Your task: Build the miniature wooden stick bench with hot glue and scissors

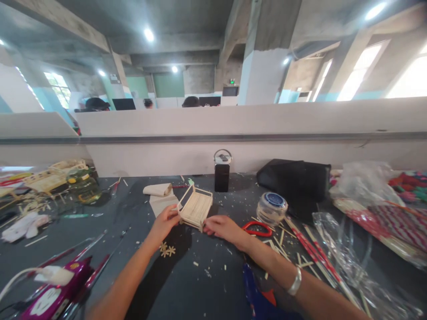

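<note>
A small tray-like frame of pale wooden sticks (196, 205), with low rails and dark strips along its far sides, is tilted above the dark table. My left hand (167, 221) has its fingers closed on the left near corner. At the near right corner, my right hand (218, 226) pinches the frame's edge; its fingertips are partly hidden. Small star-shaped wooden pieces (167, 250) lie below my left hand. Behind the frame is a partly rolled sheet of beige paper (162, 198).
Red-handled scissors (257, 229), a round clear jar (271, 209) and loose sticks lie right. A blue glue gun (255, 293) is near the front. A black phone (222, 177) stands by the partition (167, 160). A purple power strip (60, 289) lies front left.
</note>
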A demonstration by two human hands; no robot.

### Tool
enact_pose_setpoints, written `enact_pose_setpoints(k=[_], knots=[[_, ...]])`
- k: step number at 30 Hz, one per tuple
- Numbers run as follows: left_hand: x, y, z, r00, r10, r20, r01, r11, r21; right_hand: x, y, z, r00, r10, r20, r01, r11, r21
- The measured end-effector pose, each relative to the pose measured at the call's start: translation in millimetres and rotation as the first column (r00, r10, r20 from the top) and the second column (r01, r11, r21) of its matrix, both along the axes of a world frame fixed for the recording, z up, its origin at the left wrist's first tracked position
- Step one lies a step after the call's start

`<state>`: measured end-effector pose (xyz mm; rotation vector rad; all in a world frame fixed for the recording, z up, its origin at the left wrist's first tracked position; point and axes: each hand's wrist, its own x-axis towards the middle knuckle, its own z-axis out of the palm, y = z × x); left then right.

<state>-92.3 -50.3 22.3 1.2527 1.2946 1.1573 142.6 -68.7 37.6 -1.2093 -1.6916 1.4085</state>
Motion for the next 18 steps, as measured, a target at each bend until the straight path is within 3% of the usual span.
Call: enact_pose_setpoints(k=[5, 7, 10, 12, 14, 18], knots=[[-3.9, 29.2, 7.9, 0.997, 0.026, 0.071, -0.024, 0.999, -0.026, -11.1, 3.5, 13.2, 0.996, 0.092, -0.006, -0.091, 0.987, 0.134], [-3.5, 42.1, 9.2, 0.996, 0.049, 0.071, -0.047, 0.998, -0.032, -5.5, 17.6, 14.8, 0.999, 0.023, -0.025, -0.018, 0.987, 0.161], [-3.1, 54.8, 7.0, 0.985, 0.162, 0.068, -0.16, 0.987, -0.033, 13.5, 47.0, 11.0, 0.979, -0.196, -0.051, 0.202, 0.96, 0.192], [-3.0, 54.7, 3.3, 0.964, 0.255, 0.08, -0.253, 0.967, -0.027, 26.2, 65.2, 4.3, 0.944, -0.325, -0.053, 0.329, 0.921, 0.21], [-1.8, 46.8, -0.5, 0.944, 0.312, 0.108, -0.312, 0.95, -0.022, 32.7, 77.6, -4.0, 0.927, -0.373, -0.037, 0.372, 0.905, 0.207], [9.1, 19.2, -2.4, 0.938, 0.3, 0.176, -0.3, 0.954, -0.025, 24.5, 81.6, -14.7, 0.967, -0.253, -0.014, 0.251, 0.949, 0.188]])
